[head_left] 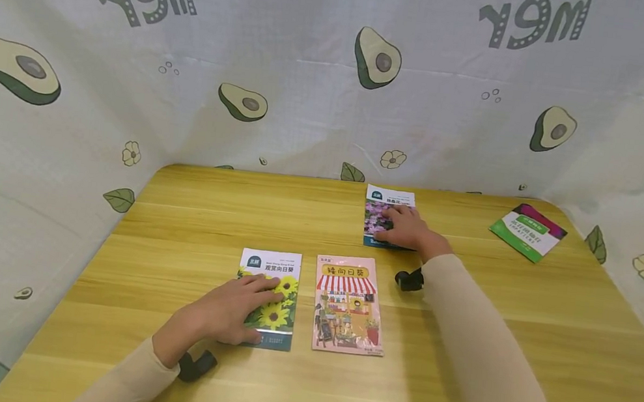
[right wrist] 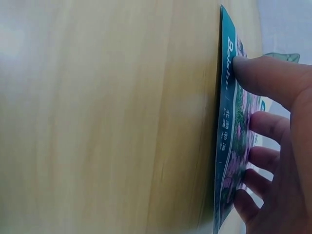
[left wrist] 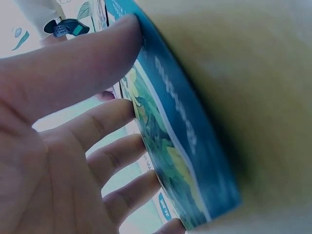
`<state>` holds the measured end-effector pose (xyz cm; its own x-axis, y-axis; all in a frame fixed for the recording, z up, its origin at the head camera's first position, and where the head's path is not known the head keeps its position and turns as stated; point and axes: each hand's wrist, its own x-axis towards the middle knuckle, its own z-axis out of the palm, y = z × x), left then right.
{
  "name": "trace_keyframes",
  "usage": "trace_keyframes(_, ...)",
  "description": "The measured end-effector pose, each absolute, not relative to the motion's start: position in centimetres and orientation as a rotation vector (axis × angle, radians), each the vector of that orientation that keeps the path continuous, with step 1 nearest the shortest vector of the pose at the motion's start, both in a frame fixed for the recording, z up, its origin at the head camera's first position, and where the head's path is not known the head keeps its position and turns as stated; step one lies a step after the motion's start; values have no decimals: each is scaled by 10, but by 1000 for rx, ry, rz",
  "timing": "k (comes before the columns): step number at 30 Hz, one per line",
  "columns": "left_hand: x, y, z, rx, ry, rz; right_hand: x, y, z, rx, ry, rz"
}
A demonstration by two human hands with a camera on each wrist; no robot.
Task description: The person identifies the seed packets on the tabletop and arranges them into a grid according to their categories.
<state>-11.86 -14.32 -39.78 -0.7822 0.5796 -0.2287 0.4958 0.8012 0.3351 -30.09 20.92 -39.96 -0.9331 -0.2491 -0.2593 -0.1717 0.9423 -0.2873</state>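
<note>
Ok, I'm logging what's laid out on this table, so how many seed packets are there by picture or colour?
Sunflower packet, under the left hand: 1
Purple-flower packet, under the right hand: 1
Pink shop-front packet: 1
Green and purple packet: 1
Total: 4

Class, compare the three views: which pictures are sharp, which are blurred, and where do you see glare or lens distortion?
Head view: sharp and evenly lit, though the wide lens bows the yellow wooden table, with a soft sheen near its front. Left wrist view: the teal-edged sunflower seed packet and left hand are blurred at close range. Right wrist view: soft table grain, pale glare top left; the purple-flower seed packet is edge-on.
</note>
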Motion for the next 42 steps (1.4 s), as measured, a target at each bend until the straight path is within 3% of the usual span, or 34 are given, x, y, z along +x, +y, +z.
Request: trace_keyframes(42,-121,-144,-401,830,2663,363,-302,155,-396,-489,2738,-265)
